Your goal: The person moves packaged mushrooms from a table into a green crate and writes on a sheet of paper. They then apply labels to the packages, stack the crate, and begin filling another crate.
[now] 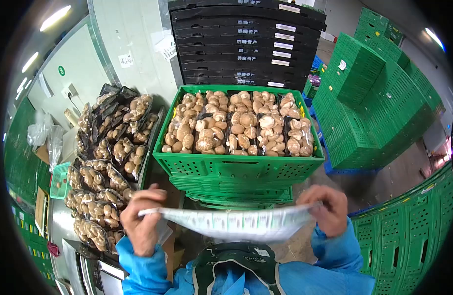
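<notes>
A white sheet of printed labels [246,223] with green marks is stretched between my two hands in front of my body, sagging in the middle. My left hand [144,219] pinches its left end, and my right hand [330,211] grips the right end; both look slightly blurred. Just beyond the sheet stands a green crate [236,166] on top of a stack of other green crates. Rows of packed brown mushrooms [243,125] fill it in dark trays under clear wrap.
To the left, many wrapped mushroom packs [101,182] are piled on a metal table [59,231], near a small green basket [60,182]. Black folded crates [246,44] are stacked behind. Green crate stacks [369,108] stand at the right, with more green crates [408,236] at lower right.
</notes>
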Demonstrator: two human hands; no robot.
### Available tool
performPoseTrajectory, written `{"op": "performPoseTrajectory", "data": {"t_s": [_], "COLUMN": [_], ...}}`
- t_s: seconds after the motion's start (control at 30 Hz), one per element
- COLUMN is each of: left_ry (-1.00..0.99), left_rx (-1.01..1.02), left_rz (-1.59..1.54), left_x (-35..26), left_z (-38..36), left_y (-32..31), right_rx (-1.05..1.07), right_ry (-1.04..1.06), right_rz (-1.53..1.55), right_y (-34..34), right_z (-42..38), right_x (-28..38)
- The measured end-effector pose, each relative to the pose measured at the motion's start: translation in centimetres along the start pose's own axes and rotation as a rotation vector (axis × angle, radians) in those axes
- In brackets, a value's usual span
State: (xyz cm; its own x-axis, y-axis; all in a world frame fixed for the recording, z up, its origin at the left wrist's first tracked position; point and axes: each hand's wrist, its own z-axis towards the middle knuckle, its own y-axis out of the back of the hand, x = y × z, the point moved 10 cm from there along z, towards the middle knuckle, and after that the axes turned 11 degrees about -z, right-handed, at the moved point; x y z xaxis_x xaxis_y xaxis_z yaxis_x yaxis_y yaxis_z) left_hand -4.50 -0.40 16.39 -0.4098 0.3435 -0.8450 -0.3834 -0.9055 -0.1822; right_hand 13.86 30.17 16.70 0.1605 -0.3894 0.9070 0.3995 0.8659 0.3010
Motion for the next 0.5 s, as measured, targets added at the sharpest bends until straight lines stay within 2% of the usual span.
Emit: {"op": "performPoseTrajectory", "data": {"t_s": [0.03,0.1,0.17,0.23,0.3,0.33,0.4,0.47,0.5], "left_ry": [0.147,0.251,0.241,0.322,0.308,0.295,0.258,0.276,0.299], "left_rx": [0.006,0.012,0.056,0.072,0.131,0.179,0.269,0.28,0.277], "left_rz": [-0.018,0.161,0.069,-0.043,-0.045,0.009,0.079,0.035,0.015], "left_x": [2.7,6.2,9.1,11.3,11.8,11.8,11.8,12.3,12.6], "left_z": [0.1,0.3,0.9,1.4,1.9,2.1,2.4,2.6,2.8], "left_y": [-0.2,-0.9,-2.2,-3.0,-3.8,-4.3,-5.4,-5.7,-5.5], "right_rx": [0.0,-0.103,-0.085,-0.066,0.057,0.022,0.198,0.461,0.48], "right_ry": [-0.005,-0.391,-0.423,-0.452,-0.254,-0.121,0.046,0.193,0.264], "right_rz": [0.001,0.11,0.159,0.21,-0.346,-0.48,-0.599,-0.371,-0.422], "right_y": [0.2,1.0,1.3,1.1,1.1,0.3,-5.0,-12.1,-14.4], "right_z": [0.4,0.6,1.2,2.3,5.2,6.5,8.9,10.3,10.8], "right_x": [-1.9,-10.1,-14.5,-15.3,-11.6,-9.0,-4.4,-1.7,-1.8]}}
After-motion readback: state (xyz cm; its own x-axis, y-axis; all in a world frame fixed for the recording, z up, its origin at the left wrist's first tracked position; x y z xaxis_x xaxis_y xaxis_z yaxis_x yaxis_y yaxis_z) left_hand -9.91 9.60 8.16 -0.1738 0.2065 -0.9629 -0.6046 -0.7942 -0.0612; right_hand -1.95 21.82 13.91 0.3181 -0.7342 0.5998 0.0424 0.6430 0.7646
